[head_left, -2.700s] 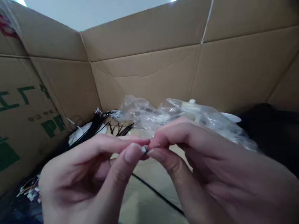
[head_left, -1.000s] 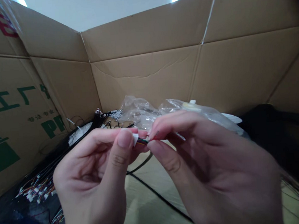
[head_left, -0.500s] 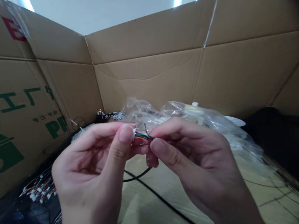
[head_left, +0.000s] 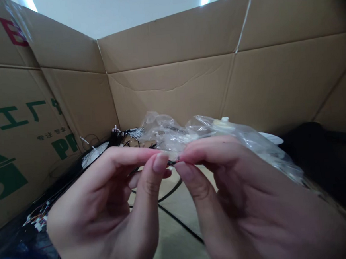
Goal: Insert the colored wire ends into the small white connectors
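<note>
The left hand [head_left: 98, 207] and right hand [head_left: 257, 206] are both closed in fingertip pinches, meeting on a thin dark wire end [head_left: 172, 162], so the tiny piece is held steady from both sides, up in front of a crumpled plastic bag [head_left: 173, 131] inside a cardboard box [head_left: 170, 93].

Left hand [head_left: 98, 215] and right hand [head_left: 257, 210] pinch a thin wire [head_left: 172, 162]; a clear plastic bag [head_left: 167, 132] lies behind them;

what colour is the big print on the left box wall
Green lettering, clearest in the head view.
</note>
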Demonstrator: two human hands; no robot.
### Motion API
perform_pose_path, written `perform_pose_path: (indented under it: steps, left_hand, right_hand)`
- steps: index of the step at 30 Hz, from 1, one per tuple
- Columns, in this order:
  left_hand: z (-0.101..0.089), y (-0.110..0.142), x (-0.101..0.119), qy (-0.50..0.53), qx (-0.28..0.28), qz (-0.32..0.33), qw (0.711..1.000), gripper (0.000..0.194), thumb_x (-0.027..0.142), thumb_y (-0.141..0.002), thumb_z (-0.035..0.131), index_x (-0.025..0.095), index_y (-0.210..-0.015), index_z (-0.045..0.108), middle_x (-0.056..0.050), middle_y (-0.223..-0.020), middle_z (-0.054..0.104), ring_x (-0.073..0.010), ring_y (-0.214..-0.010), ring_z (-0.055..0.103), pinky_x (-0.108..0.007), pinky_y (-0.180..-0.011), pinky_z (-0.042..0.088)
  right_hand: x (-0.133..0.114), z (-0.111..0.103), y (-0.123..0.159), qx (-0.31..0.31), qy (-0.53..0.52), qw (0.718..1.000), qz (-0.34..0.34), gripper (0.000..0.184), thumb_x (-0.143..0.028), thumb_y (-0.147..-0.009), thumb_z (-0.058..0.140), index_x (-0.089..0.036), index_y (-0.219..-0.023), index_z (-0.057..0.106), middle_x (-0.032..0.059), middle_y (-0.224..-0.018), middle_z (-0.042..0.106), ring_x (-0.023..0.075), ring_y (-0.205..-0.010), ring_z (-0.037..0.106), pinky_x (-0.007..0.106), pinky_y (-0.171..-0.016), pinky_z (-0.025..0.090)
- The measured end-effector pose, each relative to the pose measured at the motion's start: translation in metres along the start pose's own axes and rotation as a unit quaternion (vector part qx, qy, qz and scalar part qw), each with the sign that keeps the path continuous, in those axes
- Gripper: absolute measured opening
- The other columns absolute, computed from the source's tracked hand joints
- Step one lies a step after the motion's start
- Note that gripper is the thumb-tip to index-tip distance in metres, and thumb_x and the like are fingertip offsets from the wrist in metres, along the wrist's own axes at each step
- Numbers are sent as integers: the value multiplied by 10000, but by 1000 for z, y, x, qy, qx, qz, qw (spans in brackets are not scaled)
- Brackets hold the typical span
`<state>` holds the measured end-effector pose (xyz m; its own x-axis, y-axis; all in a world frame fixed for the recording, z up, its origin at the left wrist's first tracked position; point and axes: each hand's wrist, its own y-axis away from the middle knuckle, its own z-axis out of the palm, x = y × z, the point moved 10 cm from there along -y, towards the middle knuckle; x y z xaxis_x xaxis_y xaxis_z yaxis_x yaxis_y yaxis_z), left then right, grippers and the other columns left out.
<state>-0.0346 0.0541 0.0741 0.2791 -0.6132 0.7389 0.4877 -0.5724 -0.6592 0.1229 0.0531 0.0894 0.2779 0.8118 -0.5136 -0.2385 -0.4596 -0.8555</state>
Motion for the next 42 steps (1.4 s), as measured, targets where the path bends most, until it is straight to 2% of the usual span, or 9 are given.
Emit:
perform_pose_path:
  steps: [7,17,20,25,28,32,36,39,42]
  left_hand:
    - [-1,3,-1,-37,5,4,999,50,290,-824,710,296,-775,699,73,-730,707,-100,-613,662,-193,-543,555]
    - [-4,4,4,-18,11,25,999,45,294,-811,722,322,-785,699,67,-744,696,-108,-627,648,-207,-528,568]
    - [-2,3,3,-32,-11,22,999,52,289,-822,703,337,-804,711,69,-755,707,-117,-636,658,-215,-565,584]
    - [-5,3,0,-49,21,5,999,35,335,-806,733,313,-782,719,64,-713,694,-89,-562,613,-188,-415,461]
    - [-3,4,-3,-28,32,-15,999,47,311,-801,749,292,-767,722,72,-694,694,-65,-557,619,-145,-464,488]
    - [-1,5,-4,-4,26,-23,999,49,307,-786,767,286,-762,730,74,-681,708,-66,-551,635,-124,-472,500]
    - [0,3,-4,1,20,-25,999,54,318,-797,756,277,-769,733,68,-677,705,-59,-531,626,-118,-455,488]
    - [-2,2,-3,2,26,-22,999,51,312,-802,750,270,-781,729,67,-664,691,-56,-501,609,-123,-435,479]
    - [1,2,-2,11,5,-9,1000,35,279,-818,734,276,-784,728,61,-682,703,-81,-533,642,-144,-476,532]
  right_hand:
    - [6,14,-2,-94,-23,995,27,119,-152,-859,660,-207,-784,586,-36,-785,622,95,-698,627,202,-627,555]
    - [6,6,-6,-73,-49,996,0,103,-134,-852,663,-202,-779,636,-41,-723,656,91,-621,651,191,-582,569]
    - [8,11,-4,-96,-40,994,28,123,-112,-877,627,-203,-796,646,-37,-755,672,91,-661,667,181,-603,571]
    - [19,16,-3,-135,-52,985,95,88,-138,-872,655,-203,-817,678,-25,-805,706,102,-718,689,186,-664,586]
    - [35,21,-4,-173,-106,966,160,67,-161,-830,704,-212,-788,692,-21,-770,712,129,-709,696,219,-661,602]
    - [46,35,-2,-243,-209,914,250,98,-153,-825,681,-198,-738,675,-14,-721,686,125,-711,683,202,-636,590]
    - [46,42,1,-264,-256,885,285,137,-169,-806,688,-186,-691,616,-20,-699,638,123,-717,665,209,-647,587]
    - [37,27,-7,-174,-197,943,205,130,-120,-782,698,-192,-719,611,-24,-691,632,111,-657,649,191,-601,574]
    - [2,-4,-14,-36,-96,995,5,256,10,-744,686,-238,-795,650,-35,-707,653,103,-632,645,178,-578,559]
